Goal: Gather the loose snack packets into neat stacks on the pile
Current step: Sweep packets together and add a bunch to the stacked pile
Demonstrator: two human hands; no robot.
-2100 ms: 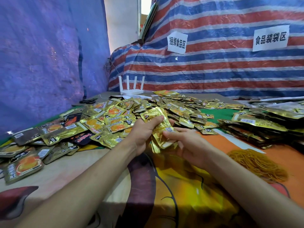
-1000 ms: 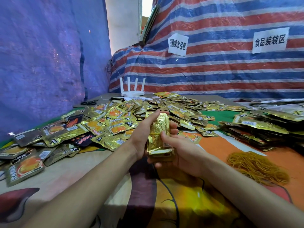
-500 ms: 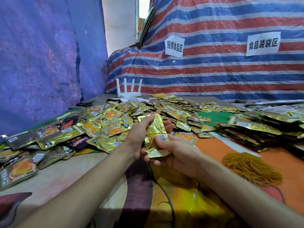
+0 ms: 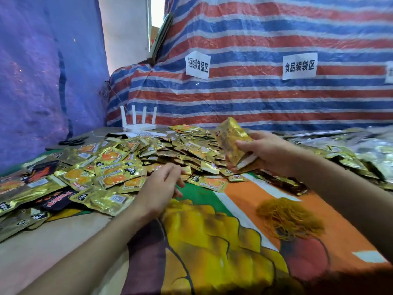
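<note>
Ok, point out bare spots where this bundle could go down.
Bare cloth lies between the left hand and the rubber bands, plus the orange strip beyond them. Loose packets crowd left and back; stacks crowd right.

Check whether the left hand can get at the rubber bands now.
Probably yes. The left hand is free, and only bare cloth lies between it and the rubber bands; the right arm passes beside them, not across the way.

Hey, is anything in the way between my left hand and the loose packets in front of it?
Nothing visible is. The left hand is open at the edge of the loose packets, almost at the nearest ones. The right hand holds a gathered stack up to the right, clear of that path.
</note>
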